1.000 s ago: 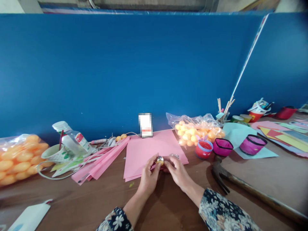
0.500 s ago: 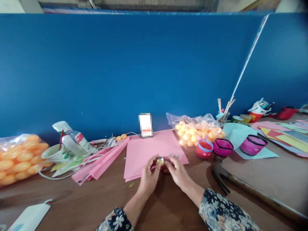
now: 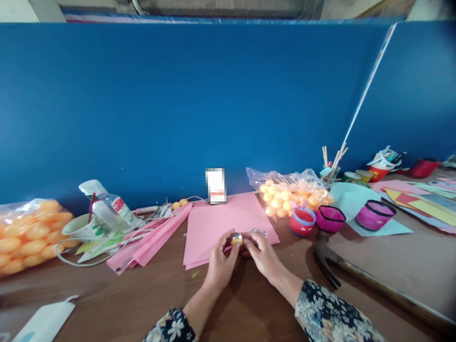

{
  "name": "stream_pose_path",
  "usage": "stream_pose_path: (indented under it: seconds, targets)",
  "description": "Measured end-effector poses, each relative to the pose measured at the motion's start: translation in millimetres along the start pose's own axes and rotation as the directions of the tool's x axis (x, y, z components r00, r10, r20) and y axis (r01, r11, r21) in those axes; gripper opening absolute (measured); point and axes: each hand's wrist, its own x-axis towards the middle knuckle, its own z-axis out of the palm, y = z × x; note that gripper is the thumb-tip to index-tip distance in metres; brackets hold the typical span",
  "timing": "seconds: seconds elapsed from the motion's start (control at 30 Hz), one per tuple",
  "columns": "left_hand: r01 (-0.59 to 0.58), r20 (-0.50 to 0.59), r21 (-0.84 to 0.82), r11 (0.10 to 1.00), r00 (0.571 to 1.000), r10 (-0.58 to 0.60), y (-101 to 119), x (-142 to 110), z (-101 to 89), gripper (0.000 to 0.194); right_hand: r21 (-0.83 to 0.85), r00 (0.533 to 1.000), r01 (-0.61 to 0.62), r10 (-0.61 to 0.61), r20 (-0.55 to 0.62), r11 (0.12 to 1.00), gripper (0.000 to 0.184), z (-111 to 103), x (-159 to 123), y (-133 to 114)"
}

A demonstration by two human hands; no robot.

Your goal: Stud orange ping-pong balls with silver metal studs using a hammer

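On the brown surface (image 3: 160,297) lie large sheets of pink paper (image 3: 224,216). By their near edge the right hand (image 3: 265,260) curls inward, fingertips close beside its partner's, though whether it grips anything I cannot tell, while the left hand (image 3: 221,261) pinches a small, shiny gold-and-silver ball (image 3: 236,238) between thumb and fingers.

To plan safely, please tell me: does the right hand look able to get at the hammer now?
Probably yes: the hammer lies to the right of the right hand, and nothing visible stands between them. Its fingers are beside the shiny ball, though, and may be occupied.
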Motion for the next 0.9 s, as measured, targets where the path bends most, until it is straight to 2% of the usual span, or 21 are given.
stream_pose_path:
  seconds: [0.3, 0.5, 0.67, 0.9]
  targets:
    - [0.041, -0.011, -0.040, 0.998, 0.999, -0.041, 3.9, -1.1, 0.6, 0.044, -0.021, 1.000, 0.017, -0.017, -0.010, 1.000, 0.033, 0.7, -0.3, -3.1]
    - [-0.004, -0.033, 0.015, 1.000, 0.999, 0.005, 4.3, -0.5, 0.7, 0.039, -0.046, 0.999, 0.033, -0.033, -0.009, 0.998, 0.033, 1.4, -0.6, -5.5]
    - [0.010, -0.042, 0.021, 1.000, 0.999, -0.010, 4.3, -0.4, 0.8, 0.040, -0.063, 0.999, 0.047, -0.047, -0.004, 0.997, 0.032, -0.2, 0.1, -1.2]
    - [0.024, -0.022, -0.065, 0.998, 0.999, -0.026, 4.7, -0.3, 1.6, 0.039, -0.144, 0.994, 0.087, -0.095, -0.051, 0.986, 0.031, -1.6, 0.8, 3.0]
